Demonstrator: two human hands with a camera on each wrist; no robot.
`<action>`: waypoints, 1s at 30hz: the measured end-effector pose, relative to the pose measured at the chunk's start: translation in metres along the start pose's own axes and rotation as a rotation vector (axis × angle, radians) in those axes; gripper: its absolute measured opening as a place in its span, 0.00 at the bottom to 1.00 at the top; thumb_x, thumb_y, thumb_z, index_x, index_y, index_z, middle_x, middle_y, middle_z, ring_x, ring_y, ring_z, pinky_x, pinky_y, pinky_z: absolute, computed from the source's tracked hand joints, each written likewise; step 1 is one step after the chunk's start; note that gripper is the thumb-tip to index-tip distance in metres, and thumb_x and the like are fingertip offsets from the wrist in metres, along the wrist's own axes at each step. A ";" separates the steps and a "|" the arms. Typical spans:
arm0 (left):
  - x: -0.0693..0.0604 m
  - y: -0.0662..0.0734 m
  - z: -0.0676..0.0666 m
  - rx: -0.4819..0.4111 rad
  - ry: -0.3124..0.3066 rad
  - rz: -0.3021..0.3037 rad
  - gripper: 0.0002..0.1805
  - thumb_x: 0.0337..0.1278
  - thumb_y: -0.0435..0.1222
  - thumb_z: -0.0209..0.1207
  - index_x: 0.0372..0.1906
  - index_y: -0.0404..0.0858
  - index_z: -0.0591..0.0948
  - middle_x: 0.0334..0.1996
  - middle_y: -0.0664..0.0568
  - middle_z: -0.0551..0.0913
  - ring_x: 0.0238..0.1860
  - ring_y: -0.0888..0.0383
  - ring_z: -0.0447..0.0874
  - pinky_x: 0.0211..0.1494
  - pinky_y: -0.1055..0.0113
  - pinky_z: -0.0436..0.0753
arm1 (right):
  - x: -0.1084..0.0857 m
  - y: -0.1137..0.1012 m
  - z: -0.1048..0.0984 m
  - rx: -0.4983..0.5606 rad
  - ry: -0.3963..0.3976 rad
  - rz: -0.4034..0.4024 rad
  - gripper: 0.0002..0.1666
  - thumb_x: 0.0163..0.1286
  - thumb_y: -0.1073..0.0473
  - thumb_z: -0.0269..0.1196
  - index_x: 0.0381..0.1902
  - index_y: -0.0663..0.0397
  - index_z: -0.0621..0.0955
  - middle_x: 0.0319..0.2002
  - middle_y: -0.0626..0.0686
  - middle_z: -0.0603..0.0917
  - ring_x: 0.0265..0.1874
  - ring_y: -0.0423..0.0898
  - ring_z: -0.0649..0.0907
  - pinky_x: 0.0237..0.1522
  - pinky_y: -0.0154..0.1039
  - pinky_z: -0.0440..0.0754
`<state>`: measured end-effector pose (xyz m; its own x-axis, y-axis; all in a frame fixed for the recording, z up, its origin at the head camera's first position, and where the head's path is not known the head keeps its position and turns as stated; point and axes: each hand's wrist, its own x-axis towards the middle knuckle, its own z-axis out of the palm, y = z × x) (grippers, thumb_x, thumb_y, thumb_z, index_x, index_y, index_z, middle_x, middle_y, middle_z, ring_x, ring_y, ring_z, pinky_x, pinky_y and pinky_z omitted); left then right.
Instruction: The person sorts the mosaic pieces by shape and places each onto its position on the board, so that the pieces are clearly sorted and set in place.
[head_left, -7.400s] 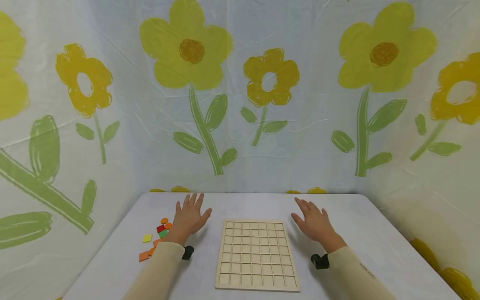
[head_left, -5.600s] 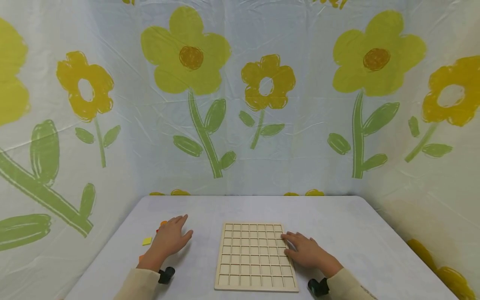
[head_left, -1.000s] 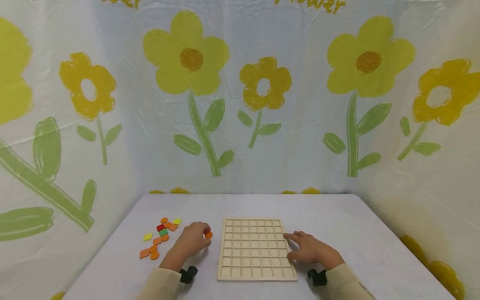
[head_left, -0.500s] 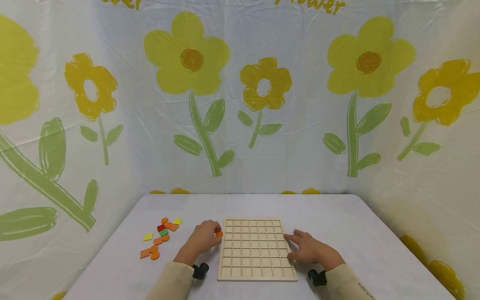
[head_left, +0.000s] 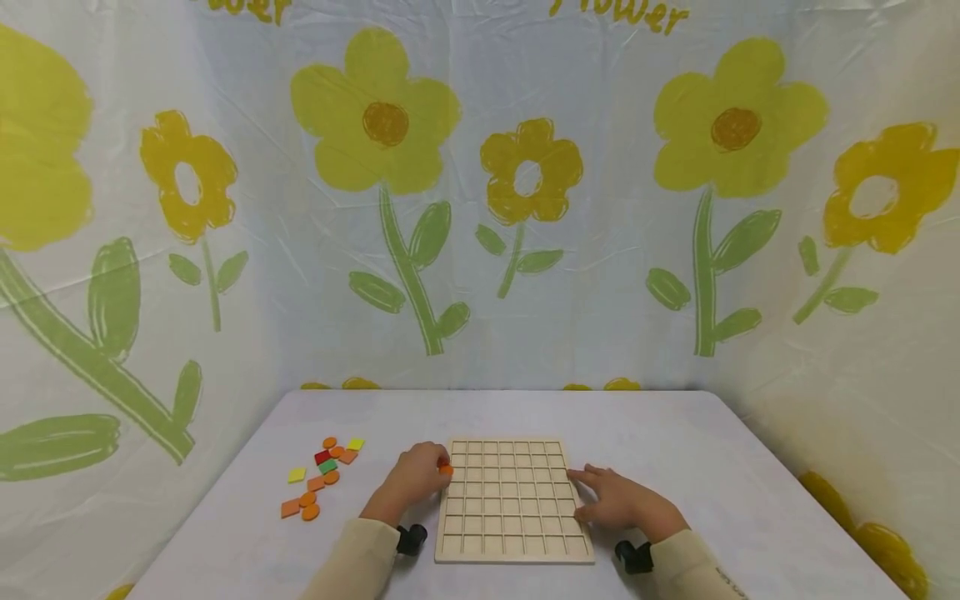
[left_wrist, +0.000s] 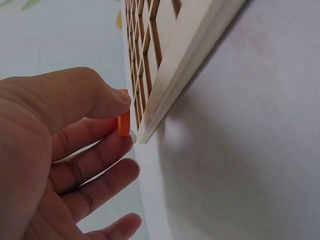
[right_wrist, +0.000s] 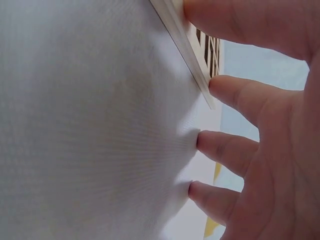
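My left hand (head_left: 412,479) pinches a small orange disc (head_left: 446,471) between thumb and fingers at the left edge of a pale wooden grid board (head_left: 514,559). The left wrist view shows the disc (left_wrist: 124,117) nearly edge-on under the thumb, just off the board's rim (left_wrist: 187,60). On the opposite side, my right hand (head_left: 618,498) rests its thumb and index fingertip on the board's right edge. Its other fingertips (right_wrist: 200,140) touch the white table beside the board, as the right wrist view shows. All visible cells of the grid are bare.
Left of the board lie several thin loose pieces: orange discs (head_left: 310,512), orange squares (head_left: 290,507), yellow squares (head_left: 297,475), a red piece (head_left: 322,457) and a green piece (head_left: 327,467). A flower-printed cloth (head_left: 615,250) hangs behind the white table (head_left: 660,433) and along its sides.
Both hands were spread beside the board. My right hand came onto its right edge; my left reached the pieces, took an orange disc and carried it rightward to the board's left edge.
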<state>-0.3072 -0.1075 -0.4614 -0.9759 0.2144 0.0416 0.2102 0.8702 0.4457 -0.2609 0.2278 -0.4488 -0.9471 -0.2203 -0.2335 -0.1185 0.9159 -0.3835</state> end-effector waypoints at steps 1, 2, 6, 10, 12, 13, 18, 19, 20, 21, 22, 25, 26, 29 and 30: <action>0.000 0.001 0.000 -0.004 -0.001 0.001 0.11 0.53 0.38 0.64 0.41 0.38 0.82 0.36 0.53 0.79 0.35 0.56 0.72 0.43 0.58 0.76 | 0.000 0.000 0.000 0.000 0.003 0.000 0.41 0.57 0.46 0.66 0.69 0.45 0.70 0.71 0.61 0.66 0.71 0.68 0.61 0.64 0.70 0.60; 0.000 0.002 0.001 -0.007 -0.003 0.001 0.11 0.53 0.38 0.63 0.41 0.38 0.82 0.36 0.53 0.79 0.35 0.56 0.72 0.43 0.58 0.77 | -0.001 -0.001 0.000 0.001 0.005 -0.001 0.41 0.57 0.46 0.66 0.69 0.45 0.70 0.71 0.61 0.66 0.71 0.68 0.61 0.64 0.70 0.60; -0.001 0.007 0.001 -0.027 -0.014 0.000 0.11 0.55 0.37 0.63 0.42 0.38 0.82 0.37 0.52 0.79 0.35 0.56 0.73 0.42 0.58 0.77 | -0.001 -0.001 0.000 0.002 0.014 -0.009 0.41 0.57 0.47 0.66 0.69 0.46 0.70 0.71 0.61 0.66 0.71 0.68 0.61 0.64 0.70 0.60; 0.001 0.008 0.003 -0.015 -0.011 0.021 0.10 0.56 0.38 0.62 0.41 0.37 0.82 0.37 0.51 0.79 0.36 0.56 0.74 0.43 0.56 0.78 | -0.001 0.000 0.001 0.002 0.020 -0.015 0.41 0.57 0.47 0.66 0.69 0.46 0.70 0.71 0.61 0.65 0.71 0.68 0.61 0.64 0.70 0.60; 0.002 0.008 0.004 -0.010 -0.012 0.036 0.10 0.57 0.38 0.63 0.40 0.37 0.82 0.37 0.51 0.79 0.36 0.56 0.74 0.44 0.55 0.78 | -0.001 0.000 0.002 0.004 0.020 -0.015 0.41 0.57 0.47 0.65 0.69 0.46 0.70 0.71 0.61 0.65 0.71 0.69 0.60 0.64 0.70 0.59; 0.003 0.007 0.005 -0.005 -0.013 0.044 0.10 0.57 0.38 0.63 0.40 0.37 0.82 0.37 0.51 0.79 0.36 0.56 0.75 0.44 0.55 0.78 | -0.001 0.000 0.002 0.005 0.020 -0.013 0.41 0.57 0.47 0.65 0.69 0.46 0.70 0.71 0.61 0.65 0.71 0.69 0.60 0.64 0.70 0.59; 0.005 0.006 0.009 -0.004 -0.015 0.073 0.09 0.57 0.38 0.63 0.39 0.37 0.82 0.36 0.50 0.79 0.36 0.56 0.75 0.44 0.55 0.78 | 0.000 0.001 0.003 0.013 0.017 -0.010 0.41 0.58 0.47 0.66 0.69 0.46 0.70 0.71 0.61 0.65 0.71 0.69 0.60 0.64 0.70 0.59; 0.005 0.006 0.009 -0.003 -0.013 0.076 0.09 0.57 0.38 0.63 0.39 0.37 0.82 0.35 0.51 0.79 0.36 0.56 0.75 0.44 0.55 0.78 | 0.000 0.002 0.003 0.014 0.017 -0.010 0.41 0.58 0.47 0.66 0.69 0.45 0.70 0.71 0.61 0.65 0.71 0.68 0.60 0.64 0.70 0.59; 0.005 0.006 0.009 -0.004 -0.012 0.076 0.09 0.57 0.38 0.63 0.40 0.37 0.82 0.35 0.51 0.78 0.36 0.56 0.75 0.44 0.55 0.78 | 0.000 0.002 0.003 0.013 0.017 -0.010 0.41 0.58 0.47 0.66 0.69 0.45 0.69 0.71 0.61 0.65 0.71 0.68 0.59 0.64 0.70 0.59; 0.005 0.007 0.009 -0.003 -0.012 0.076 0.09 0.57 0.38 0.63 0.40 0.37 0.82 0.35 0.51 0.78 0.36 0.56 0.75 0.44 0.55 0.78 | 0.001 0.003 0.004 0.012 0.017 -0.009 0.41 0.58 0.47 0.66 0.69 0.45 0.69 0.71 0.61 0.65 0.71 0.68 0.59 0.64 0.70 0.59; 0.006 0.006 0.010 -0.002 -0.012 0.076 0.10 0.57 0.38 0.63 0.40 0.37 0.82 0.35 0.51 0.78 0.36 0.56 0.75 0.44 0.55 0.78 | 0.001 0.003 0.004 0.012 0.017 -0.009 0.41 0.58 0.46 0.66 0.69 0.45 0.69 0.72 0.61 0.65 0.71 0.68 0.59 0.64 0.71 0.59; 0.008 0.006 0.011 0.000 -0.015 0.072 0.10 0.57 0.38 0.63 0.41 0.37 0.82 0.36 0.51 0.79 0.37 0.55 0.76 0.46 0.54 0.78 | 0.002 0.004 0.004 0.007 0.019 -0.008 0.41 0.58 0.46 0.66 0.69 0.44 0.69 0.72 0.60 0.65 0.71 0.69 0.59 0.64 0.71 0.59; 0.008 0.006 0.011 0.001 -0.017 0.072 0.10 0.57 0.38 0.63 0.41 0.37 0.83 0.37 0.50 0.79 0.37 0.55 0.76 0.46 0.54 0.78 | 0.002 0.003 0.004 0.008 0.019 -0.008 0.41 0.58 0.46 0.66 0.69 0.44 0.69 0.72 0.60 0.65 0.71 0.69 0.59 0.64 0.71 0.59; 0.009 0.006 0.013 0.000 -0.024 0.070 0.10 0.56 0.37 0.63 0.42 0.37 0.83 0.38 0.50 0.78 0.37 0.56 0.75 0.45 0.54 0.78 | 0.001 0.003 0.004 0.010 0.019 -0.005 0.41 0.58 0.47 0.66 0.69 0.45 0.70 0.71 0.61 0.65 0.71 0.69 0.59 0.64 0.71 0.59; 0.010 0.006 0.013 -0.001 -0.026 0.069 0.10 0.56 0.37 0.63 0.41 0.37 0.83 0.38 0.50 0.78 0.37 0.56 0.75 0.45 0.55 0.78 | 0.001 0.002 0.004 0.013 0.018 -0.001 0.41 0.58 0.47 0.66 0.69 0.45 0.70 0.71 0.61 0.65 0.71 0.69 0.59 0.64 0.71 0.59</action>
<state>-0.3147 -0.0945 -0.4700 -0.9571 0.2858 0.0489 0.2772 0.8523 0.4435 -0.2610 0.2282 -0.4537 -0.9523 -0.2149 -0.2167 -0.1158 0.9114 -0.3950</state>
